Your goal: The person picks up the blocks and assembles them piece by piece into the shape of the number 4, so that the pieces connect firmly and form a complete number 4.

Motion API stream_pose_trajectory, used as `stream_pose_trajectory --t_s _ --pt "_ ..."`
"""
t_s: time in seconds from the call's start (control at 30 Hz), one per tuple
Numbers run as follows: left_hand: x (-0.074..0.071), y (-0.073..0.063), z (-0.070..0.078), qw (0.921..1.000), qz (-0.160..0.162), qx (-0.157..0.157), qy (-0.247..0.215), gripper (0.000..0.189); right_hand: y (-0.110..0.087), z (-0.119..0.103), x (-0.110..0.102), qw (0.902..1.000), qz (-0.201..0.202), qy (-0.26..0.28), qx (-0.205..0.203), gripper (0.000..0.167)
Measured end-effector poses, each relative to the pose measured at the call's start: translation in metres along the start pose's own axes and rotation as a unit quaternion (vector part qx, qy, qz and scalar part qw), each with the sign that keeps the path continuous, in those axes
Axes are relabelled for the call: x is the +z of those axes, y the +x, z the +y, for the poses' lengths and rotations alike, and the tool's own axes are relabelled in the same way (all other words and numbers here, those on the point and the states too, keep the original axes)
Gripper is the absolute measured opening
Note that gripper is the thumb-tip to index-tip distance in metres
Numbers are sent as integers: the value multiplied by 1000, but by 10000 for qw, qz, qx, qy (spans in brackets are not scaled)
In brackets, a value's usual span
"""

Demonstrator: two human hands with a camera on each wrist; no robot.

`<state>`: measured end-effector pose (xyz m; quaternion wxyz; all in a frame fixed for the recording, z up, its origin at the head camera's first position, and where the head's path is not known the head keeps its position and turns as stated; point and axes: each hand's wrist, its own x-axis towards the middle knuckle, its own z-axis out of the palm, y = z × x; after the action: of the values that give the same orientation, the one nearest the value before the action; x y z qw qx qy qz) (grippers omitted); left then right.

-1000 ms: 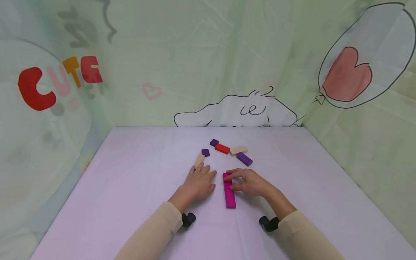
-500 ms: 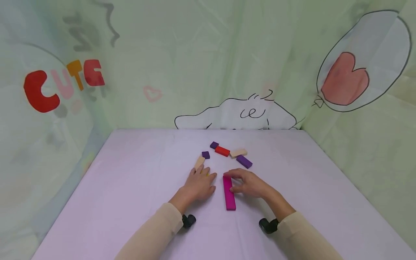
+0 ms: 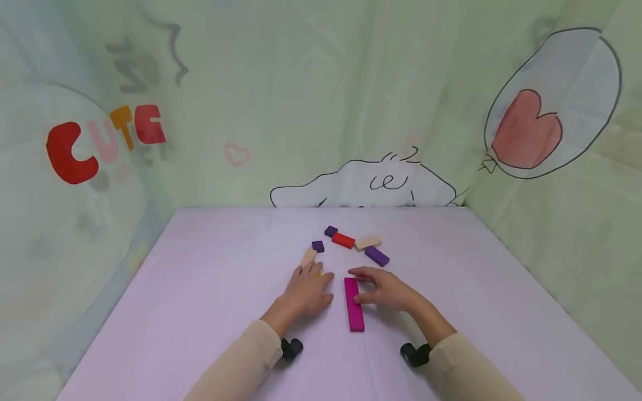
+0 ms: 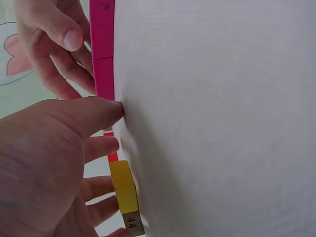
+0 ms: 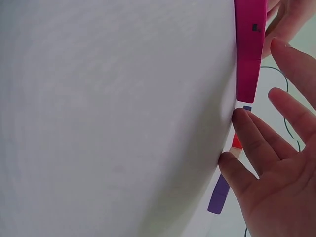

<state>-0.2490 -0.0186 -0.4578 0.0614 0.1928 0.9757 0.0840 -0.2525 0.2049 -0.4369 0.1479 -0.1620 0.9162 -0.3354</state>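
Observation:
My left hand (image 3: 307,289) lies palm down left of centre in the head view, its fingers spread. They reach over a small yellow block (image 4: 124,186), mostly hidden from above, and to a plain wooden block (image 3: 309,257) past it. In the left wrist view that wooden block is marked 44. Two magenta blocks (image 3: 354,314) lie end to end in a straight line between the hands, a seam showing on the side. Beside their right edge is my right hand (image 3: 393,291), fingers loosely extended, thumb overlapping the strip and fingertips near its far end.
Beyond the hands, more blocks form a loose arc: two dark purple pieces (image 3: 318,246), a red block (image 3: 343,240), another wooden block (image 3: 368,243) and a purple block (image 3: 377,256). A printed cloth wall (image 3: 241,111) closes the back of the white table (image 3: 225,262).
My right fingers have come away from the far end of the magenta blocks and spread a little. My left hand stays in place. The head view has tilted up slightly.

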Motion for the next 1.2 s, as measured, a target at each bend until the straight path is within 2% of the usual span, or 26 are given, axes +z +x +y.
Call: stream_pose_trajectory --t_s 0.17,0.3,0.4,0.53,0.73,0.93,1.2 --pt "2 0 -4 9999 138 75 -67 59 0 1 2 10000 34 -63 -17 67" --pt "2 2 -10 9988 450 170 -100 55 -1 2 2 9999 37 -98 -37 68" --pt "0 4 -14 9972 646 150 -339 51 -2 2 1 9999 70 -107 -52 69" --pt "-5 5 -19 9949 687 15 -733 51 -2 4 1 9999 70 -105 -100 68" --pt "-12 4 -25 9952 788 -127 -567 47 -2 5 2 9999 41 -73 -137 67" --pt "-14 5 -27 9954 790 -135 -529 41 -3 5 2 9998 20 -80 -159 65" --pt "-14 12 -23 9915 1153 -145 -593 39 -2 7 5 9999 18 -90 -136 65"
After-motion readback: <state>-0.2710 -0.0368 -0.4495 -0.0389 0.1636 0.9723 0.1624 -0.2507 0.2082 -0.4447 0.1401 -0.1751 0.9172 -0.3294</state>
